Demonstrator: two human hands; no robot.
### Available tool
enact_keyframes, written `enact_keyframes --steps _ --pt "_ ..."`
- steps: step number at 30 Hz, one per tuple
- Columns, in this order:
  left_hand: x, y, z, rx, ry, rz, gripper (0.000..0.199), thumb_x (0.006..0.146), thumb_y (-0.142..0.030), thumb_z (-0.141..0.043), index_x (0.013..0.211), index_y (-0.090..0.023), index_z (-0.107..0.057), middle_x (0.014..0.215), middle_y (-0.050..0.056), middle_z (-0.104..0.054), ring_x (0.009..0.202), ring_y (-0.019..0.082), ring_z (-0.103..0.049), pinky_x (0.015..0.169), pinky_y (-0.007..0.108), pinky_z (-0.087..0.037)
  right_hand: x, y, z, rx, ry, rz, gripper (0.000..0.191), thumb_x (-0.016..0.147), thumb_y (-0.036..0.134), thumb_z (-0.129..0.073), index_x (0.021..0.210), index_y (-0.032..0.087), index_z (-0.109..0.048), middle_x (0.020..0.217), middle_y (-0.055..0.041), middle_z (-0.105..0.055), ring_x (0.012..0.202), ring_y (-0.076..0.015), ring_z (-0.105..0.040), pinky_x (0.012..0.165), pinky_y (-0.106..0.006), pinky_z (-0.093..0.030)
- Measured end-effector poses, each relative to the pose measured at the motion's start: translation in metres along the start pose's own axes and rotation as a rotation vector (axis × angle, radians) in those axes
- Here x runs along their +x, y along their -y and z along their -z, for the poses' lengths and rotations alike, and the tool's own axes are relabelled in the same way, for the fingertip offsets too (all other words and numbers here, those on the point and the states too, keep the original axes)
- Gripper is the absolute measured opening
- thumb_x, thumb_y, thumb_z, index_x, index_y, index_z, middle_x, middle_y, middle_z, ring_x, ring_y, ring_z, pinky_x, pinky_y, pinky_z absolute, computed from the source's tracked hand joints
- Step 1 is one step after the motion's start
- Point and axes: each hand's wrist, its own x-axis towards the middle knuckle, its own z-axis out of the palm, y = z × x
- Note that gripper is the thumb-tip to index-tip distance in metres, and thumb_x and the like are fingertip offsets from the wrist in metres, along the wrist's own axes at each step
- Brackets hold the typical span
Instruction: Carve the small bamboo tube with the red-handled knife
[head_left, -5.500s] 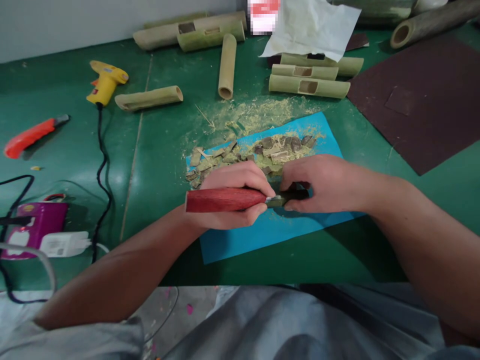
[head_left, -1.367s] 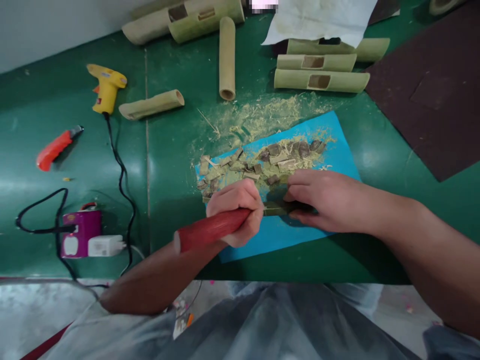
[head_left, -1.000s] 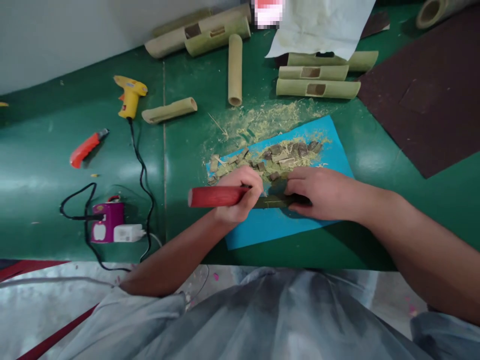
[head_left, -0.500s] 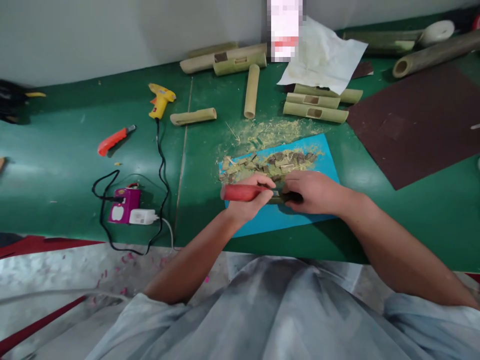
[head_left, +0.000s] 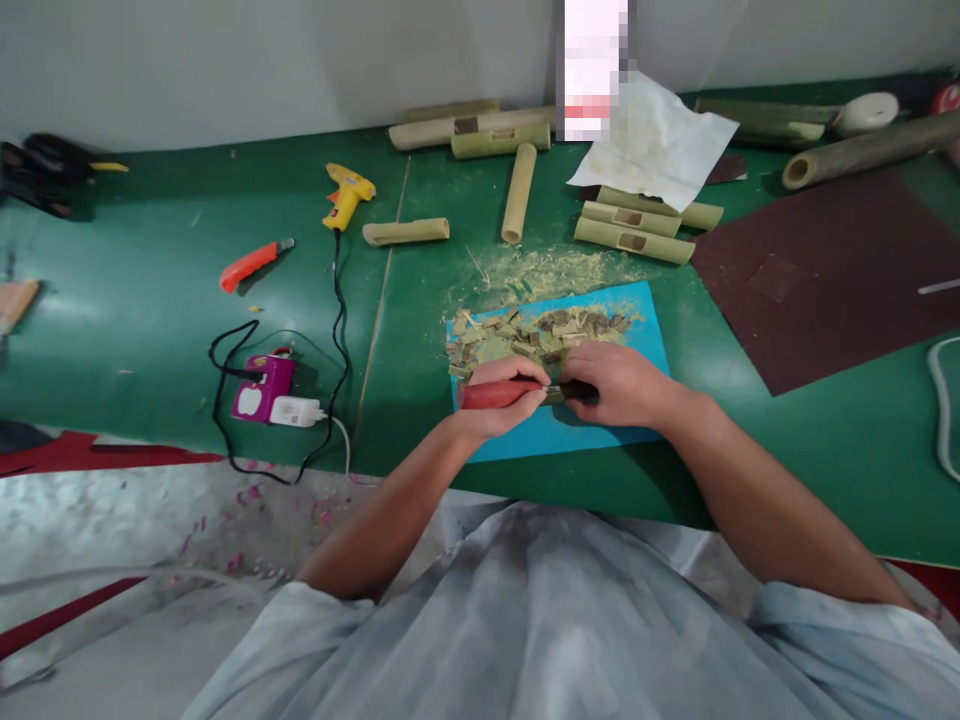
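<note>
My left hand (head_left: 491, 415) is closed around the red handle of a carving tool (head_left: 495, 394). Its short metal end points right, against a dark green bamboo piece (head_left: 556, 394). From the right side, my right hand (head_left: 622, 385) grips that bamboo piece, with its fingers curled and covering most of it. Both hands are close together over a blue sheet (head_left: 592, 442). Just beyond them, bamboo chips (head_left: 517, 335) lie heaped on the sheet. The tool's exact tip is too small to make out.
Cut bamboo tubes (head_left: 634, 240) lie toward the back. Left are a yellow glue gun (head_left: 345, 197), an orange-handled knife (head_left: 251, 266) and a purple power adapter (head_left: 264, 388) with cords. A brown sheet (head_left: 832, 290) covers the right, near white paper (head_left: 660, 140).
The view has shifted slightly, moving the scene sideways. The tool's handle end sits a little lower and closer to the bamboo piece; both hands keep their grips.
</note>
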Motion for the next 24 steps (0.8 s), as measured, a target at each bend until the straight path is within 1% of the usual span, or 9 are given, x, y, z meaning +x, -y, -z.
enact_keyframes --steps 7,12,15,18,21,24 --pt "0.001 0.004 -0.001 -0.028 0.020 -0.035 0.015 0.085 -0.036 -0.073 0.085 -0.022 -0.079 0.086 0.005 -0.082 0.076 0.018 -0.075 0.075 0.030 -0.061 -0.001 -0.004 -0.002 0.016 -0.015 0.028 0.008 0.083 0.022 -0.062 0.089 0.021 -0.068 0.088 -0.0064 -0.066 0.086 -0.0225 -0.058 0.071 -0.033 -0.034" --pt "0.003 0.001 0.002 -0.027 0.028 0.003 0.016 0.083 -0.038 -0.081 0.086 -0.022 -0.081 0.086 0.004 -0.082 0.077 0.018 -0.074 0.075 0.030 -0.059 0.001 -0.004 -0.001 -0.017 0.013 0.016 0.010 0.084 0.023 -0.062 0.090 0.019 -0.070 0.089 -0.0074 -0.068 0.088 -0.0235 -0.060 0.072 -0.033 -0.036" --pt "0.006 -0.002 0.003 -0.048 0.019 0.030 0.016 0.080 -0.038 -0.085 0.084 -0.023 -0.080 0.087 0.004 -0.081 0.080 0.019 -0.075 0.079 0.032 -0.059 0.002 -0.002 0.000 -0.039 0.019 0.008 0.011 0.084 0.022 -0.063 0.090 0.019 -0.071 0.090 -0.0081 -0.069 0.089 -0.0242 -0.061 0.072 -0.034 -0.037" --pt "0.007 -0.005 0.002 -0.085 -0.012 0.062 0.013 0.079 -0.034 -0.085 0.083 -0.023 -0.080 0.089 0.003 -0.081 0.082 0.019 -0.075 0.078 0.032 -0.059 0.003 0.001 0.001 -0.054 0.015 0.000 0.011 0.085 0.022 -0.064 0.090 0.019 -0.073 0.090 -0.0091 -0.069 0.090 -0.0254 -0.063 0.073 -0.035 -0.038" --pt "0.005 -0.006 0.000 -0.143 -0.070 0.096 0.013 0.081 -0.035 -0.081 0.083 -0.022 -0.079 0.085 0.003 -0.079 0.075 0.017 -0.072 0.070 0.030 -0.057 0.004 0.003 0.002 -0.061 0.001 -0.012 0.012 0.087 0.026 -0.067 0.093 0.019 -0.074 0.094 -0.0101 -0.071 0.093 -0.0266 -0.065 0.074 -0.035 -0.040" --pt "0.004 -0.006 -0.001 -0.209 -0.147 0.129 0.016 0.083 -0.037 -0.078 0.083 -0.021 -0.077 0.083 0.003 -0.077 0.070 0.015 -0.069 0.066 0.029 -0.056 0.003 0.004 0.002 0.025 -0.081 -0.047 0.018 0.087 0.033 -0.073 0.100 0.020 -0.075 0.098 -0.0101 -0.073 0.095 -0.0276 -0.066 0.077 -0.036 -0.044"
